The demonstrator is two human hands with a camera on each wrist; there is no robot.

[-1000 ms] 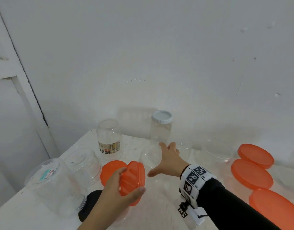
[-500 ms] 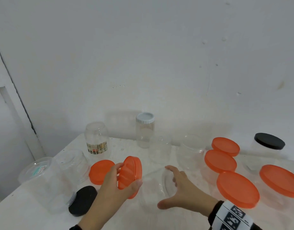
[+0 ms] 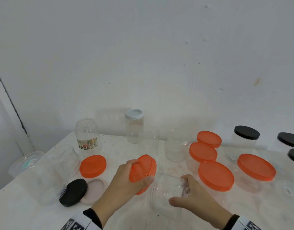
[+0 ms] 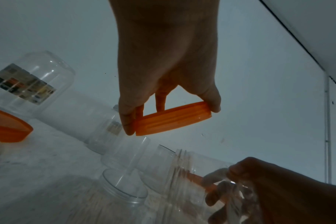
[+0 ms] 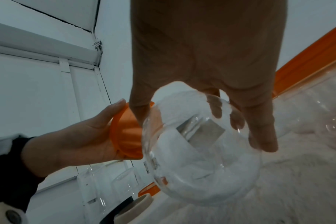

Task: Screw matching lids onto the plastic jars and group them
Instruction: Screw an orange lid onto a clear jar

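several clear jars already capped with orange lids [image 3: 215, 175] are standing grouped at right; left hand [image 3: 124, 180] is gripping a round orange plastic lid [image 3: 143, 170], right hand [image 3: 195, 195] is clasping a tilted clear plastic jar [image 3: 166, 190] above the table, lid not yet on.

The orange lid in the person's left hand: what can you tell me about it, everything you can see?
The orange lid is round, looks like plastic, and has ridges running around its side wall. It is off the table and tipped on edge, not flat. The left hand grips it by the rim, thumb on one side and fingers on the other. Its open side seems to face the mouth of the clear jar, which the right hand holds tilted close beside it. It is not yet on the jar.
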